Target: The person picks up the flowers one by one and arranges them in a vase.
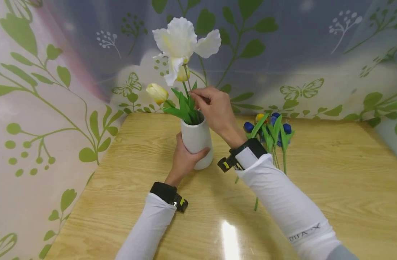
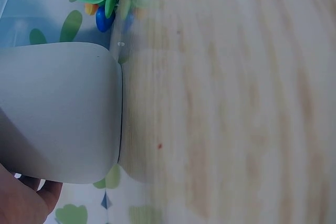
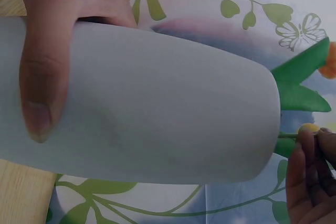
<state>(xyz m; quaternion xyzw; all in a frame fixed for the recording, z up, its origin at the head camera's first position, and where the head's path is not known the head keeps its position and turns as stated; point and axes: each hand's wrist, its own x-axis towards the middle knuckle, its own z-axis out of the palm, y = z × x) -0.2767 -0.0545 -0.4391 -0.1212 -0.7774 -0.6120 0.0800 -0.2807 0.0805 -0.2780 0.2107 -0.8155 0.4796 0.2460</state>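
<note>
Vase [image 1: 197,144]: one, on the bench [image 1: 331,187].
Left hand [image 1: 185,158]: fingers curl round it.
Right hand [image 1: 216,110]: fingers pinch one stem [image 1: 187,79].
White flower [image 1: 180,39]: one, above the vase.
Blue flowers [image 1: 248,126]: at least three.

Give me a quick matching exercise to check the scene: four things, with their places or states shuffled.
Things:
1. smooth white vase
2. large ruffled white flower
3. bunch of blue flowers with green leaves
4. right hand

Places or states:
A. on the pale wooden table
B. pinching a thin green stem
C. gripped by the left hand
D. topmost, above the vase

Pairs: 1-C, 2-D, 3-A, 4-B
</note>
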